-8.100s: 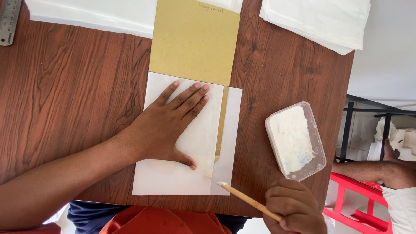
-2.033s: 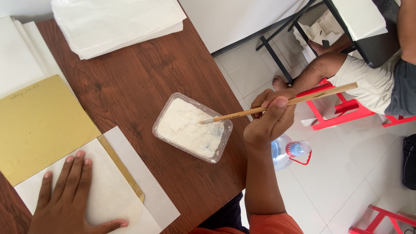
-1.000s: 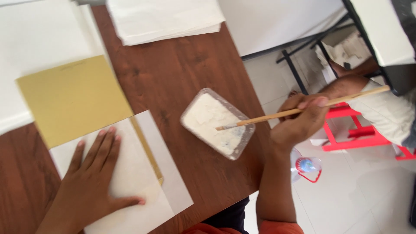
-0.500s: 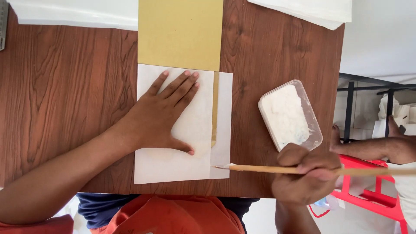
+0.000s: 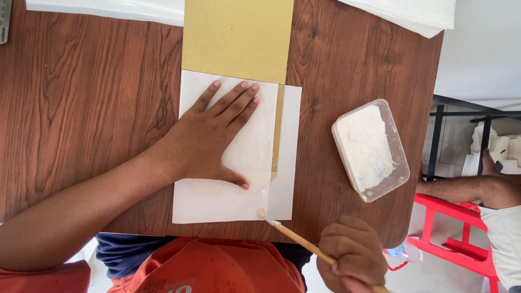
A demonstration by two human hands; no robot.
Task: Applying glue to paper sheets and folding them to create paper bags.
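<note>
My left hand (image 5: 214, 138) lies flat, fingers spread, on a white paper sheet (image 5: 228, 201) that covers the near end of a mustard-yellow card (image 5: 236, 38) on the brown wooden table (image 5: 87, 97). A thin strip of the yellow card (image 5: 277, 130) shows beside the sheet's edge. My right hand (image 5: 353, 260) grips a thin wooden brush (image 5: 293, 236) at the table's near edge. The brush's paste-coated tip (image 5: 262, 212) touches the paper near its lower right corner. A clear plastic tub of white paste (image 5: 370, 149) stands to the right of the paper.
Stacks of white paper lie at the far edge, one at the left (image 5: 108, 10) and one at the right (image 5: 407, 13). Another person's arm (image 5: 477, 190) rests beside a red stool (image 5: 456, 239) past the table's right edge. A metal ruler end (image 5: 4, 21) shows top left.
The brush was at the paste tub one to two seconds ago and has come back to the paper. Since half a second ago my right hand has dropped lower, angling the brush tip onto the sheet.
</note>
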